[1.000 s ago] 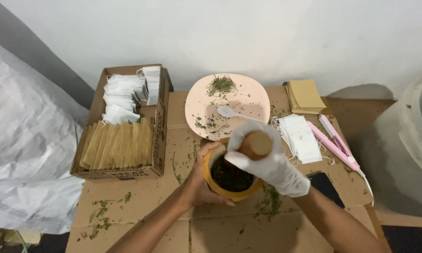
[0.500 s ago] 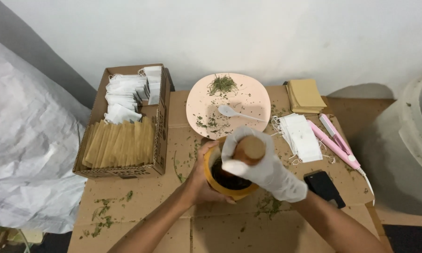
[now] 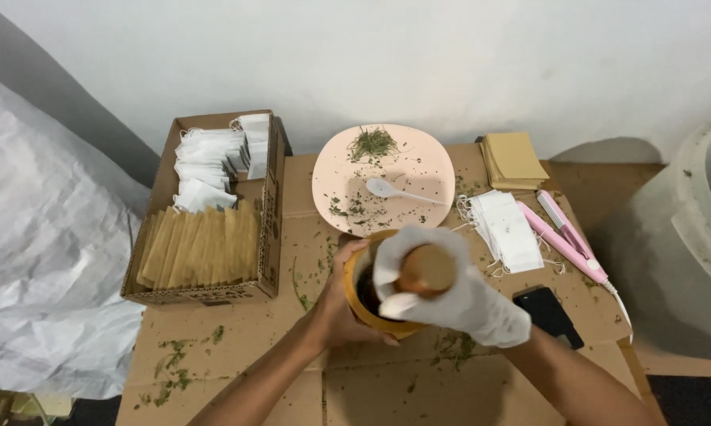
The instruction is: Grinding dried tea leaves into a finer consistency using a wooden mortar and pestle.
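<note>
Mortar (image 3: 354,298): yellow-orange wooden bowl on the cardboard table (image 3: 237,347), near centre, dark crushed herb inside.
Left hand (image 3: 335,304): bare, fingers curled round the mortar's left wall, thumb on the rim.
Right hand (image 3: 442,288): white-gloved, fingers wrapped tight round the wooden pestle (image 3: 426,270), held upright in the bowl.
Tip risk: off-centre strike with loose left grip; likely spill toward the near edge.
Scatter risk: hard blows; flakes thrown onto the pink plate (image 3: 434,158), white filter bags (image 3: 507,230), black phone (image 3: 548,315).
Pinch risk: thumb on rim, close to the pestle.

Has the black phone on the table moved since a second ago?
No. The black phone lies in the same place beside the pink tool; only the gloved right hand covers and uncovers it.
</note>
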